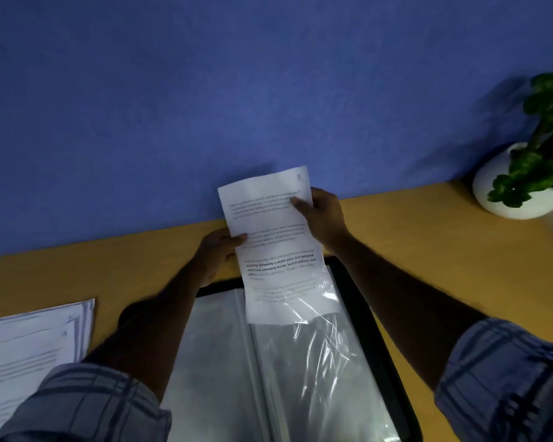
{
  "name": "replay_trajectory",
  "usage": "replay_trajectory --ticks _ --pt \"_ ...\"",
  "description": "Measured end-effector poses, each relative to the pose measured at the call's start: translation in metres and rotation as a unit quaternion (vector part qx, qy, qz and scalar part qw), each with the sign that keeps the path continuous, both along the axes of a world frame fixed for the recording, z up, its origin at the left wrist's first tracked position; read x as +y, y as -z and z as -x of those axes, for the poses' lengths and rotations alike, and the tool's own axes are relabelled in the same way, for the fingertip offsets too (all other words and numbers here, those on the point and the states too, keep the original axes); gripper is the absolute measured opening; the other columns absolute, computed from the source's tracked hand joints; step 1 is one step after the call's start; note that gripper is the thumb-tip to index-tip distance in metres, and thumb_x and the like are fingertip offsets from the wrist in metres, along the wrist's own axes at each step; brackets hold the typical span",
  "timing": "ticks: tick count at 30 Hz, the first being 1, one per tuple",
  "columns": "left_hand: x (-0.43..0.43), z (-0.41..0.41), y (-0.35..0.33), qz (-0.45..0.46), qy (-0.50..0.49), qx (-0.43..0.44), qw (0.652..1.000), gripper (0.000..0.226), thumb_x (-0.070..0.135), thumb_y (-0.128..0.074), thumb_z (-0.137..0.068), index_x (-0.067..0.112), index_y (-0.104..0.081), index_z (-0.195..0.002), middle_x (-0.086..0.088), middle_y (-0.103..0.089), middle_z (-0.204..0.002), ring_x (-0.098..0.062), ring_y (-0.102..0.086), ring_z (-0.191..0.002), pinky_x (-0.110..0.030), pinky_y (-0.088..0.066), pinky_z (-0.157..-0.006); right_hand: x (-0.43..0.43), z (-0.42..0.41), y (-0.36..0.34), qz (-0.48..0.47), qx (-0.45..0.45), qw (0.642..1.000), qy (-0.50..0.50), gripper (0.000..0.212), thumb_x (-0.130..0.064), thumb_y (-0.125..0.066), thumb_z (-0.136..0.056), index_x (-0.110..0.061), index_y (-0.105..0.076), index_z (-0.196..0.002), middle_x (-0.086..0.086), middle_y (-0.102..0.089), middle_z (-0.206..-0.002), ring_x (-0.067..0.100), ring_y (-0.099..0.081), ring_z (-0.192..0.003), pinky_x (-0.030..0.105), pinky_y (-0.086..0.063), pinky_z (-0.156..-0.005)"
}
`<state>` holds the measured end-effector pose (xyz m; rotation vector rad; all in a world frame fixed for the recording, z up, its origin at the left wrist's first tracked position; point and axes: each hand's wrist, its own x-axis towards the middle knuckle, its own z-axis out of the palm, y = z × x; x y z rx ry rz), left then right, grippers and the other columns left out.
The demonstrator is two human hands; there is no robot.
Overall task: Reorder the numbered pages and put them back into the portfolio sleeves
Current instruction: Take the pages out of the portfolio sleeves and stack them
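As L hand [219,250], R hand [324,218] grip pg [268,218]: tan desk [460,250], blue wall [205,90].

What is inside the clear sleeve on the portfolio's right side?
The lower end of the printed page sits in the sleeve; the rest sticks out, held by the left hand and right hand. Glare hides whether anything lies deeper.

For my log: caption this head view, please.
The left hand and right hand hold a page, its lower end in a sleeve of the open portfolio; a stack lies left.
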<state>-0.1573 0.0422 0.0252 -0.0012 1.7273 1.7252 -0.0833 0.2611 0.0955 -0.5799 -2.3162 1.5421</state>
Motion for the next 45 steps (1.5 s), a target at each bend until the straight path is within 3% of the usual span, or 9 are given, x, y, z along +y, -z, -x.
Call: replay_trajectory --ticks 6,9,12,17,24,28,34,41,45 --pt "-0.004 0.012 -0.034 -0.012 -0.091 0.099 0.991 0.014 0.010 -0.067 -0.092 0.011 -0.066 -0.106 -0.003 -0.072 -0.104 -0.011 -0.070 -0.085 -0.021 -0.055 -0.068 0.001 0.013 -0.035 0.072 0.044 0.996 -0.003 0.019 -0.019 -0.070 -0.091 -0.004 -0.074 -0.103 0.006 -0.075 -0.099 0.021 -0.073 -0.090 0.043 -0.060 -0.081" --pt "-0.013 0.019 -0.046 0.005 -0.108 0.151 0.983 0.010 0.013 -0.069 -0.091 0.018 -0.067 -0.100 0.003 -0.073 -0.099 -0.014 -0.071 -0.088 -0.027 -0.057 -0.073 0.001 0.015 -0.051 0.091 0.054 0.994 -0.005 0.018 -0.019 -0.069 -0.092 -0.008 -0.073 -0.106 0.001 -0.075 -0.101 0.015 -0.073 -0.089 0.035 -0.060 -0.080" --pt "-0.026 0.022 -0.060 0.019 -0.108 0.203 0.973 0.016 0.020 -0.071 -0.091 0.015 -0.068 -0.106 -0.001 -0.074 -0.106 -0.020 -0.071 -0.095 -0.037 -0.058 -0.081 -0.002 0.014 -0.061 0.091 0.072 0.993 -0.017 0.014 -0.019 -0.067 -0.093 -0.011 -0.073 -0.103 0.002 -0.075 -0.102 0.019 -0.073 -0.091 0.041 -0.060 -0.081" --pt "-0.039 0.019 -0.090 0.008 -0.114 0.240 0.964 0.016 0.018 -0.068 -0.093 0.012 -0.067 -0.108 0.005 -0.073 -0.101 -0.010 -0.072 -0.088 -0.027 -0.058 -0.074 -0.015 0.007 -0.080 0.091 0.102 0.990 -0.021 0.014 -0.020 -0.067 -0.094 -0.011 -0.073 -0.104 -0.001 -0.075 -0.101 0.015 -0.073 -0.090 0.035 -0.060 -0.078" --pt "-0.080 -0.002 -0.103 -0.018 -0.115 0.219 0.969 0.007 0.013 -0.065 -0.095 0.013 -0.069 -0.101 0.004 -0.075 -0.096 -0.013 -0.072 -0.083 -0.024 -0.058 -0.068 -0.045 -0.030 -0.067 0.148 0.008 0.988 -0.046 0.024 -0.032 -0.074 -0.087 -0.012 -0.072 -0.100 0.003 -0.076 -0.103 0.022 -0.072 -0.092 0.052 -0.059 -0.083" --pt "-0.111 -0.019 -0.089 0.024 -0.128 0.214 0.968 0.002 0.013 -0.067 -0.093 0.012 -0.069 -0.093 0.003 -0.073 -0.091 -0.012 -0.069 -0.079 -0.024 -0.056 -0.067 -0.077 -0.067 -0.034 0.170 -0.062 0.977 -0.114 0.032 -0.033 -0.075 -0.087 -0.012 -0.073 -0.110 0.003 -0.076 -0.105 0.024 -0.073 -0.095 0.049 -0.059 -0.084" --pt "-0.167 -0.044 -0.063 0.050 -0.123 0.178 0.975 0.017 0.021 -0.072 -0.087 0.008 -0.071 -0.097 -0.006 -0.075 -0.094 -0.018 -0.069 -0.081 -0.035 -0.055 -0.073 -0.135 -0.109 0.012 0.181 -0.103 0.974 -0.093 0.010 -0.011 -0.069 -0.091 -0.013 -0.072 -0.101 0.003 -0.076 -0.097 0.027 -0.071 -0.088 0.039 -0.054 -0.066" --pt "-0.234 -0.089 -0.040 0.087 -0.086 0.118 0.985 0.012 0.018 -0.061 -0.097 0.017 -0.071 -0.104 -0.002 -0.075 -0.101 -0.024 -0.073 -0.090 -0.038 -0.060 -0.075 -0.188 -0.129 0.040 0.193 -0.138 0.969 -0.072 0.013 -0.015 -0.073 -0.085 -0.013 -0.074 -0.098 0.011 -0.076 -0.099 0.041 -0.070 -0.095 0.065 -0.054 -0.082" --pt "-0.275 -0.113 -0.021 0.125 -0.109 0.088 0.982 0.008 0.013 -0.060 -0.097 0.013 -0.068 -0.099 -0.007 -0.075 -0.101 -0.029 -0.072 -0.092 -0.048 -0.059 -0.082 -0.215 -0.133 0.049 0.187 -0.161 0.965 -0.085 0.007 -0.011 -0.071 -0.089 -0.009 -0.072 -0.096 0.015 -0.075 -0.098 0.042 -0.070 -0.094 0.059 -0.054 -0.081"
